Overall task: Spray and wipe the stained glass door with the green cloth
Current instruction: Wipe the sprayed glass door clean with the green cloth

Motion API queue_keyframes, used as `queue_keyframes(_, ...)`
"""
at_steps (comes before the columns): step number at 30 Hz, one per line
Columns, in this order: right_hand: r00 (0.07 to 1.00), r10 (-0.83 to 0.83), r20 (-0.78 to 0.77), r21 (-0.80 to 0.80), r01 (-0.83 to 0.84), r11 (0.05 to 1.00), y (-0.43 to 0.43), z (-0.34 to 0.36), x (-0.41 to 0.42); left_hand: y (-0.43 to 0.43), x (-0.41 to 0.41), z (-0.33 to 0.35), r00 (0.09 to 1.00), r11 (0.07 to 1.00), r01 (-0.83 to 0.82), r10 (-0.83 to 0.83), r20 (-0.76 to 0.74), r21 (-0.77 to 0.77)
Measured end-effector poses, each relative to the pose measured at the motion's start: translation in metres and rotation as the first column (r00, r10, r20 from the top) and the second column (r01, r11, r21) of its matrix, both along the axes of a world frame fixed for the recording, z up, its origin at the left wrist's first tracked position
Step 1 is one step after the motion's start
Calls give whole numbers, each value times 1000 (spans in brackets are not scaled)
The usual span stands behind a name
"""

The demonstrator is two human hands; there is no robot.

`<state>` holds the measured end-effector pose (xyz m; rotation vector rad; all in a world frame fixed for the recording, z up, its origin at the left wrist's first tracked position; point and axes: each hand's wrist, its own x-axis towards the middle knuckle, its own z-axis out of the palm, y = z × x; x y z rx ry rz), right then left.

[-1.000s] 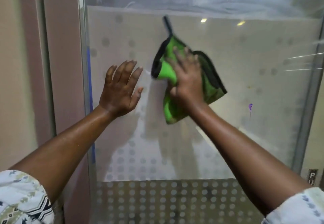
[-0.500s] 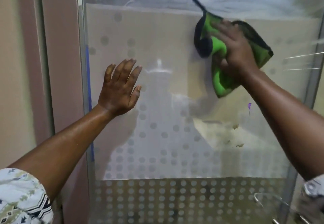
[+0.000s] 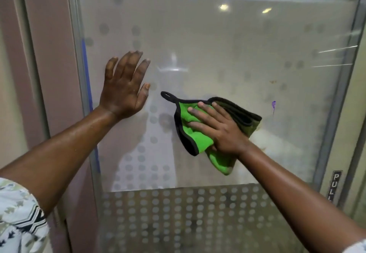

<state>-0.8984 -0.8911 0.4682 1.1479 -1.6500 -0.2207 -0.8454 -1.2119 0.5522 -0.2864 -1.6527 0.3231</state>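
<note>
The frosted glass door point(image 3: 217, 45) with a dotted pattern fills the view. My right hand point(image 3: 219, 128) presses the folded green cloth point(image 3: 198, 136), edged in black with a hanging loop, flat against the middle of the glass. My left hand point(image 3: 123, 85) lies flat on the glass to the left of the cloth, fingers spread and holding nothing. A small purple stain point(image 3: 273, 105) sits to the right of the cloth, and brownish specks point(image 3: 273, 82) lie above it. No spray bottle is in view.
The door's metal frame point(image 3: 336, 102) runs down the right side, with a "PULL" label point(image 3: 334, 185) low on it. A pinkish wall panel point(image 3: 49, 64) and a blue strip point(image 3: 87, 78) border the glass on the left.
My right hand swept the cloth from the centre up to the upper right, then back down to the middle of the glass. My left hand stayed flat in place.
</note>
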Motion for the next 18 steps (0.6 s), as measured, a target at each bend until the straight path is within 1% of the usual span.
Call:
queue_keyframes(1, 1000, -19, -21, 10, 19, 1000, 12, 21, -4, 0, 0, 0, 1000, 1000, 1, -1, -4, -3)
queue_keyframes(2, 999, -36, -28, -20, 35, 999, 23, 45, -8, 0, 0, 0, 1000, 1000, 0, 0, -7, -3)
queue_keyframes(3, 999, -45, -20, -89, 43, 995, 34, 70, -12, 0, 0, -1, 1000, 1000, 0, 0, -8, -3)
queue_keyframes(5, 1000, -25, 4, -304, 25, 952, 51, 119, -17, 1, 1, -1, 1000, 1000, 3, -3, -6, -1)
queue_keyframes(6, 1000, -4, 10, -432, 8, 902, 54, 140, -17, 1, 1, -1, 1000, 1000, 5, -5, -8, -1)
queue_keyframes(7, 1000, 21, 23, -566, -4, 824, 51, 156, -14, 1, 0, -1, 1000, 1000, 6, -6, -12, -3)
queue_keyframes(8, 998, 49, 45, -691, -4, 723, 42, 166, -10, 1, 0, -1, 1000, 1000, 6, -6, -18, -6)
queue_keyframes(9, 995, 71, 66, -783, 8, 622, 27, 169, -6, 1, -1, -1, 1000, 1000, 6, -7, -24, -9)
queue_keyframes(10, 994, 80, 79, -832, 21, 555, 10, 164, 0, 1, -1, -1, 1000, 1000, 6, -7, -29, -11)
queue_keyframes(11, 994, 76, 83, -841, 29, 540, -7, 152, 5, 1, -1, -2, 999, 1000, 5, -6, -33, -12)
queue_keyframes(12, 995, 62, 84, -815, 32, 578, -23, 133, 10, 1, -1, -2, 999, 1000, 4, -5, -35, -11)
queue_keyframes(14, 993, 40, 110, -676, 46, 735, -44, 80, 17, 1, -1, -2, 999, 1000, 5, -5, -33, -7)
queue_keyframes(16, 988, 30, 148, -480, 45, 876, -51, 17, 19, 0, 0, -1, 1000, 1000, 6, -6, -29, -6)
queue_keyframes(18, 983, 6, 182, -254, 41, 966, -48, -46, 20, 1, 0, -1, 1000, 1000, 9, -10, -26, -12)
